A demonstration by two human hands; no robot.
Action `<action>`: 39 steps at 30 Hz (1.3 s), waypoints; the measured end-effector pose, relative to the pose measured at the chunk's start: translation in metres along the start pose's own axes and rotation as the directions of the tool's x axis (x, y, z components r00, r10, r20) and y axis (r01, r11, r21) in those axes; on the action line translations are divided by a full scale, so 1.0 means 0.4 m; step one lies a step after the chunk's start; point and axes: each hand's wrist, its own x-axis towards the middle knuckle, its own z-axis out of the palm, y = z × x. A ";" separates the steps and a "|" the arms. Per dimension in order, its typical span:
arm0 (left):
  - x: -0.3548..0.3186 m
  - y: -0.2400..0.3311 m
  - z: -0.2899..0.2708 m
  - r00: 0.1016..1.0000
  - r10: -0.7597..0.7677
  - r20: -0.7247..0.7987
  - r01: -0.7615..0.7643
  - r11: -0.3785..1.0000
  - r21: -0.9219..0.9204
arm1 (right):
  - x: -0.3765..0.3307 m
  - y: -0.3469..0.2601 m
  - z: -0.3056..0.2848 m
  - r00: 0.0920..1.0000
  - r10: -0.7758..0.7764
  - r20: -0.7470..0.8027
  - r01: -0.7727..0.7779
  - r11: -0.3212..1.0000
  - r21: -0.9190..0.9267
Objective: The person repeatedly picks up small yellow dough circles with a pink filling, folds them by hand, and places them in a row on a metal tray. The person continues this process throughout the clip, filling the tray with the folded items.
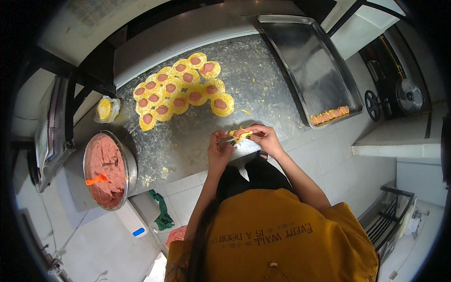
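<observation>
Close to the near edge of the metal table, my right hand (264, 139) is closed on an open-topped dumpling (240, 134), a yellow wrapper gathered around pink filling. My left hand (221, 148) is closed beside it, with what looks like a thin grey metal tool (227, 140) between the fingers; its exact kind is too small to make out. Beyond my hands lie several round yellow wrappers (221, 109), edges overlapping, each with a dab of pink meat filling (194, 96) in the middle.
At left, a steel bowl (132, 165) holds pink filling with an orange-handled utensil (97, 179) in it. Behind it sits a plastic bag (104, 110) with yellow wrappers. A large metal tray (324, 66) stands at right, with a row of shaped dumplings (330, 115) along its near end.
</observation>
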 end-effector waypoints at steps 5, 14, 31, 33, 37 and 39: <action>0.008 -0.065 -0.026 1.000 0.027 -0.016 -0.022 0.965 0.263 | -0.005 -0.028 0.020 0.993 -0.076 0.091 0.105 0.918 -0.384; -0.005 -0.040 0.008 0.987 0.136 0.090 -0.161 0.731 0.663 | -0.014 -0.015 0.037 0.898 -0.355 0.261 0.427 0.553 -0.716; 0.036 -0.062 0.025 0.989 0.051 0.139 -0.139 0.644 0.753 | -0.011 -0.062 0.032 0.905 -0.352 0.237 0.403 0.540 -0.739; 0.038 -0.051 0.021 0.984 0.049 0.171 -0.159 0.673 0.722 | -0.020 -0.047 0.030 0.940 -0.268 0.210 0.326 0.532 -0.782; 0.039 -0.025 0.027 0.982 0.006 0.189 -0.140 0.698 0.702 | -0.010 -0.024 0.026 0.966 -0.180 0.187 0.257 0.548 -0.796; 0.048 -0.018 0.033 0.986 -0.011 0.169 -0.119 0.664 0.739 | 0.001 -0.035 0.029 0.954 -0.200 0.226 0.300 0.567 -0.767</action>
